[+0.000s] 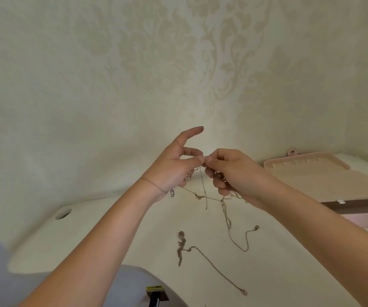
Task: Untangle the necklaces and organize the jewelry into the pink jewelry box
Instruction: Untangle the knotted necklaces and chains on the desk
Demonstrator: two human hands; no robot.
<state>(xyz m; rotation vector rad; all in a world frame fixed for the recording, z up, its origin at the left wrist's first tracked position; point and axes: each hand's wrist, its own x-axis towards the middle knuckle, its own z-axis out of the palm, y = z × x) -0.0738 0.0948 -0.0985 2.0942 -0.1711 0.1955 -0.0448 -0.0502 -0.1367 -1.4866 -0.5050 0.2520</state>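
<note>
Both hands are raised mid-frame, above a white table (112, 240), working a knot of gold necklaces (203, 191).

Left hand (174, 171), centre-left: thumb & a middle finger are pinching a strand right at the knot, index finger (192, 131) is sticking out up-right, free. Small leaf-like charms are dangling by the palm, & a little pale bead charm (172, 193) is hanging just below the wrist.

Right hand (236, 173), centre-right: thumb & forefinger are pinching the chain tip-to-tip w/ the left hand's pinch, other fingers are curling around a bunch of chain. So both hands are grasping the tangle, neither released.

From the hands, thin strands are drooping down: one sagging across btw the hands w/ a small charm, one hanging straight down, more trailing from the right hand to the table & ending in a loop w/ a lobster clasp (256, 228), lower centre-right.

A separate chain (211, 267) is lying on the table, lower centre, apart from the hands; leafy pendant cluster at its left end, clasp ring at lower right.

Pink jewelry box (324, 178) is sitting open at the right edge of frame, lid up w/ a row of small hooks, partly behind the right forearm. Can't tell what's inside.

Patterned cream wallpaper (178, 63) is filling the upper frame. A round hole (63, 213) is showing in the table's left corner.
</note>
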